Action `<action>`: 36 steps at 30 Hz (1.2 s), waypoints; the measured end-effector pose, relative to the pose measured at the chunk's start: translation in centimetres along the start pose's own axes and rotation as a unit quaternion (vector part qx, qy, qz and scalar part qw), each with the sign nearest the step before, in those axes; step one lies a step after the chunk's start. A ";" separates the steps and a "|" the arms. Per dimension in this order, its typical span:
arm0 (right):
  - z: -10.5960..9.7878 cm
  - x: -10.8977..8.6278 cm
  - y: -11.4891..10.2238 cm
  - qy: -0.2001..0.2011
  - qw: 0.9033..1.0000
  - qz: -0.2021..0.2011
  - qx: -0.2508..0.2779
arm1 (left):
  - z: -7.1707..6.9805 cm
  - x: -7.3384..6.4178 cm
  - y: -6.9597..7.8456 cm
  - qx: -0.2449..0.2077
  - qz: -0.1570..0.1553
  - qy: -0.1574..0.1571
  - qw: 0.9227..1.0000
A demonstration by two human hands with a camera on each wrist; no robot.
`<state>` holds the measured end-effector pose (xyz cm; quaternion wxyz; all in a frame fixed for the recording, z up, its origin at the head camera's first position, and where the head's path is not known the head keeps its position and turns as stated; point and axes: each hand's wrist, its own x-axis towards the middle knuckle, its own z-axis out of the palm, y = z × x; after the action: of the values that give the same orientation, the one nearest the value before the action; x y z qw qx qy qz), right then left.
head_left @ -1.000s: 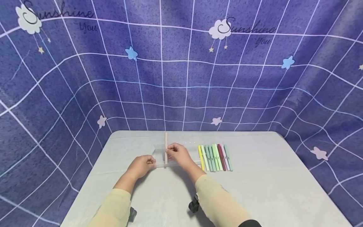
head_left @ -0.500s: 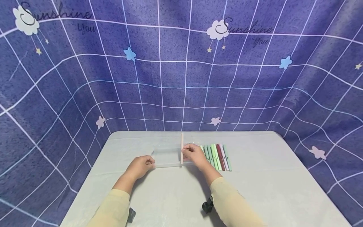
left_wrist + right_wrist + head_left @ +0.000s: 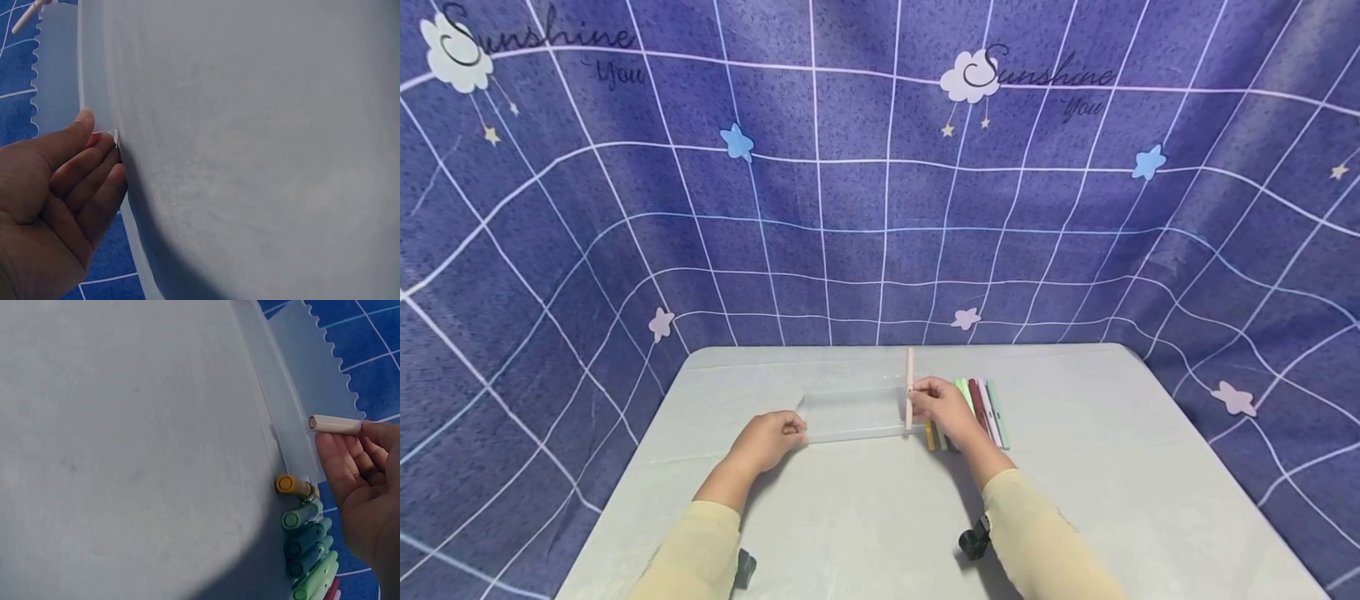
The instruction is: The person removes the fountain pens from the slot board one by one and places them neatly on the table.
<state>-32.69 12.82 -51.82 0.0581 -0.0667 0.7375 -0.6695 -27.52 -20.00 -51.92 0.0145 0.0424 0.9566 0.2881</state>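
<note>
A clear plastic pen tray [image 3: 857, 435] with a scalloped far edge lies lengthwise on the table. My left hand [image 3: 769, 440] grips its left front corner; in the left wrist view the thumb lies on the rim of the tray [image 3: 95, 75]. With thumb and fingers my right hand [image 3: 946, 410] pinches a pale pink pen [image 3: 910, 371], held crosswise over the tray's right end. In the right wrist view the pen [image 3: 336, 425] is above the tray floor, and whether it touches the tray cannot be told.
Just right of the tray, several pens lie side by side: a yellow pen [image 3: 287, 484], green pens [image 3: 306, 544], a dark red pen [image 3: 977, 402] and a lilac one [image 3: 990, 408]. My right hand partly covers this row. A purple-blue grid curtain [image 3: 880, 208] surrounds the table [image 3: 850, 517].
My right hand has carried the pink pen rightward along the tray, from near its left part to its right end. The left hand has stayed at the corner.
</note>
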 end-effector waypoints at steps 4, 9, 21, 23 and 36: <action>-0.8 -0.4 -0.6 -0.013 1.000 0.001 0.002 | 0.0 0.1 0.0 -0.001 0.001 0.001 1.000; -1.9 -0.7 -1.0 -0.012 1.000 -0.004 -0.015 | 0.0 0.1 0.0 0.001 0.005 0.002 1.000; -6.9 -1.8 -1.0 0.009 0.999 0.015 -0.030 | -0.1 0.1 0.1 0.001 0.004 -0.001 1.000; -8.0 -2.1 -0.9 0.013 0.999 0.020 -0.032 | -0.1 0.1 0.1 0.001 0.003 -0.001 1.000; -13.6 -3.6 0.8 0.051 0.994 0.062 -0.069 | 0.1 0.3 -0.3 0.001 0.006 0.001 1.000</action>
<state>-31.52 26.87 -51.33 0.0570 0.0092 0.7867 -0.6146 -27.80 -20.15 -52.21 0.0119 0.0477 0.9565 0.2877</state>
